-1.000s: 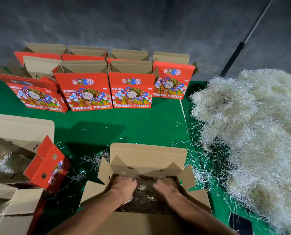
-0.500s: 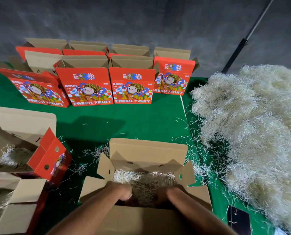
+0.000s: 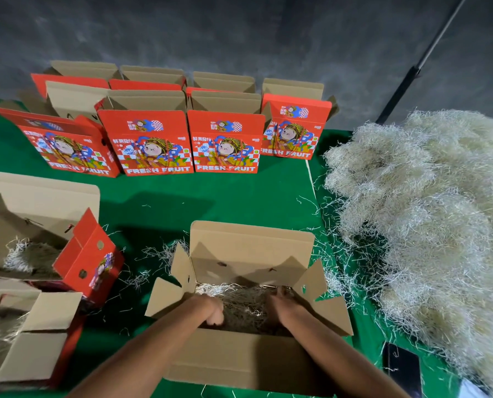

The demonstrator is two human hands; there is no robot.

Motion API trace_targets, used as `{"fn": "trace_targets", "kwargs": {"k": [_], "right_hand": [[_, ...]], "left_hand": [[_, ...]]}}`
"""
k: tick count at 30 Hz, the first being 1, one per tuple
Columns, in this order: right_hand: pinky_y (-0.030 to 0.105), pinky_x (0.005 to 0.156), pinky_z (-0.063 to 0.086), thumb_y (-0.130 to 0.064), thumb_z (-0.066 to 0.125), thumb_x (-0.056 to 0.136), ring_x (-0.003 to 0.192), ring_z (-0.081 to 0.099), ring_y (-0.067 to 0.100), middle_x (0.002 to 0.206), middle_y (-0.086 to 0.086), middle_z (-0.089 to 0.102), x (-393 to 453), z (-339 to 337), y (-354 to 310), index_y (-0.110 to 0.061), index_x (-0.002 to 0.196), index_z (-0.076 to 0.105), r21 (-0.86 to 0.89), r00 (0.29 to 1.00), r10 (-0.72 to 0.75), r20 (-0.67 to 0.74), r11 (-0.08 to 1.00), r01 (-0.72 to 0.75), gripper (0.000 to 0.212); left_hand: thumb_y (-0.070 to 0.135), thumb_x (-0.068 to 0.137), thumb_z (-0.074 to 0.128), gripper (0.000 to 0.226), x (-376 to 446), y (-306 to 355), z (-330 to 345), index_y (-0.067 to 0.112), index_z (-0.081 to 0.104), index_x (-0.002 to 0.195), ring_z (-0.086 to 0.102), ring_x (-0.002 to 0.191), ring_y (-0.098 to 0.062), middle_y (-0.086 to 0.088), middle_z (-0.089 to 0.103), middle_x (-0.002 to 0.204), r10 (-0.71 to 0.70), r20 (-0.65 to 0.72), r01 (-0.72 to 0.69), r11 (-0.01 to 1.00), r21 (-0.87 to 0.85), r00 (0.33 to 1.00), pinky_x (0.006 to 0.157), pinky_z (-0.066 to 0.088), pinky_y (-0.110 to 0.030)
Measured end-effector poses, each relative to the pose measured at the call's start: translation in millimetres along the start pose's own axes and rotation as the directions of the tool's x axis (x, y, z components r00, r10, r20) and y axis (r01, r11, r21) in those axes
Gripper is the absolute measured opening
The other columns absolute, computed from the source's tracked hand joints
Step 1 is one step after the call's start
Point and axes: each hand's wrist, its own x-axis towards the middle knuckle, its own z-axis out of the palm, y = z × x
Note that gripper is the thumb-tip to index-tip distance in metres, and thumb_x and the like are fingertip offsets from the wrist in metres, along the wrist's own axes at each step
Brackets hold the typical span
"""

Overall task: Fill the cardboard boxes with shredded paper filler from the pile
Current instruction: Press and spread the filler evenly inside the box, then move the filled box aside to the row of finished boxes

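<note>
Green surface [image 3: 239,202], covered edge to edge. A large pile of pale shredded paper filler [image 3: 429,214] is heaped along the right side, with loose strands scattered around its foot.

A row of upright red "FRESH FRUIT" boxes [image 3: 153,142] is lined up at the far side, flaps raised, with more of them behind.

An open cardboard box [image 3: 251,363] is seen at the near centre, all four flaps spread; filler [image 3: 245,300] is seen inside, covering its floor. Two more opened boxes [image 3: 38,225] are placed at the left edge, each with some filler inside.

Both hands are lowered into the centre box. The left hand [image 3: 212,311] is curled into the filler, fingers bent under; a grip on strands is suggested but cannot be told for sure. The right hand [image 3: 279,307] is pressed down on the filler, fingers largely hidden in shadow; their spread cannot be told.

A dark flat phone-like object [image 3: 401,366] is noted at the near right.
</note>
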Motion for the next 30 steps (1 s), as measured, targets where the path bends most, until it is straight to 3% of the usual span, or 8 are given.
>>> {"fn": "trace_targets", "kwargs": {"k": [3, 7, 13, 17, 19, 22, 26, 30], "right_hand": [[0.041, 0.110, 0.037, -0.009, 0.047, 0.101, 0.135, 0.044, 0.034, 0.155, 0.018, 0.035, -2, -6, -5, -0.009, 0.141, 0.047, 0.021, 0.995, 0.009, -0.101, 1.000, -0.007, 0.041], [0.039, 0.101, 0.046, -0.014, 0.050, 0.097, 0.121, 0.058, 0.030, 0.131, 0.010, 0.061, -9, -30, -12, -0.017, 0.127, 0.061, -0.006, 0.944, 0.076, -0.321, 0.997, -0.082, 0.033], [0.040, 0.099, 0.051, -0.028, 0.051, 0.098, 0.115, 0.060, 0.024, 0.127, 0.003, 0.059, -18, -93, -10, -0.026, 0.135, 0.052, 0.101, 0.873, -0.001, -0.487, 0.993, 0.058, 0.036], [0.041, 0.110, 0.042, -0.021, 0.051, 0.095, 0.124, 0.055, 0.023, 0.133, 0.002, 0.056, -28, -133, 8, -0.020, 0.135, 0.052, -0.156, 0.605, -0.142, -0.783, 0.987, 0.030, 0.039], [0.046, 0.118, 0.030, -0.023, 0.050, 0.096, 0.133, 0.047, 0.028, 0.140, 0.007, 0.053, -33, -148, 19, -0.014, 0.140, 0.050, -0.102, 0.511, -0.031, -0.859, 0.988, -0.112, 0.045], [0.049, 0.106, 0.044, -0.031, 0.055, 0.096, 0.126, 0.053, 0.036, 0.143, 0.012, 0.049, -39, -157, 30, -0.012, 0.149, 0.029, 0.163, 0.589, 0.269, -0.762, 0.960, -0.227, 0.062], [0.027, 0.054, 0.053, -0.029, 0.051, 0.101, 0.063, 0.064, 0.017, 0.078, 0.003, 0.063, -38, -153, 41, -0.005, 0.117, 0.052, 0.456, 0.720, 0.385, -0.578, 0.884, -0.107, 0.029], [0.023, 0.048, 0.049, -0.021, 0.059, 0.096, 0.063, 0.064, 0.015, 0.079, 0.003, 0.065, -35, -155, 37, -0.008, 0.105, 0.058, 0.503, 0.767, 0.355, -0.534, 0.863, -0.050, 0.016]], "left_hand": [[0.019, 0.098, 0.044, 0.046, -5, -2, -2, 0.008, 0.044, 0.143, 0.052, 0.126, -0.031, -0.017, 0.049, 0.144, -0.023, -0.089, 0.013, 0.994, -0.112, 0.996, 0.103, 0.042, -0.038], [0.031, 0.102, 0.050, 0.032, -4, -8, -21, 0.013, 0.058, 0.127, 0.064, 0.099, -0.019, -0.005, 0.064, 0.114, 0.000, -0.405, -0.103, 0.967, -0.232, 0.914, 0.092, 0.053, -0.033], [0.035, 0.099, 0.050, 0.049, -8, -20, -85, 0.020, 0.044, 0.144, 0.039, 0.139, -0.027, -0.008, 0.044, 0.150, -0.001, -0.599, -0.180, 0.953, -0.242, 0.800, 0.119, 0.027, -0.041], [0.048, 0.096, 0.047, 0.047, -22, -19, -118, 0.026, 0.050, 0.138, 0.043, 0.132, -0.024, -0.001, 0.051, 0.141, 0.006, -0.788, -0.159, 0.980, -0.117, 0.616, 0.114, 0.028, -0.046], [0.062, 0.095, 0.043, 0.044, -35, -15, -127, 0.036, 0.056, 0.128, 0.050, 0.128, -0.024, 0.007, 0.057, 0.132, 0.068, -0.782, -0.330, 0.926, -0.181, 0.620, 0.106, 0.037, -0.044], [0.088, 0.078, 0.043, 0.056, -54, -3, -126, 0.048, 0.061, 0.111, 0.062, 0.112, -0.021, 0.016, 0.062, 0.119, 0.234, -0.593, -0.549, 0.716, -0.431, 0.771, 0.089, 0.048, -0.042], [0.098, 0.051, 0.058, 0.104, -66, 15, -122, 0.039, 0.049, 0.136, 0.055, 0.118, -0.014, 0.005, 0.048, 0.147, 0.391, -0.411, -0.530, 0.788, -0.312, 0.824, 0.104, 0.042, -0.049], [0.081, 0.057, 0.075, 0.107, -73, 24, -113, 0.036, 0.036, 0.146, 0.055, 0.121, -0.017, 0.006, 0.039, 0.154, 0.422, -0.361, -0.520, 0.820, -0.241, 0.832, 0.102, 0.045, -0.043]]}}
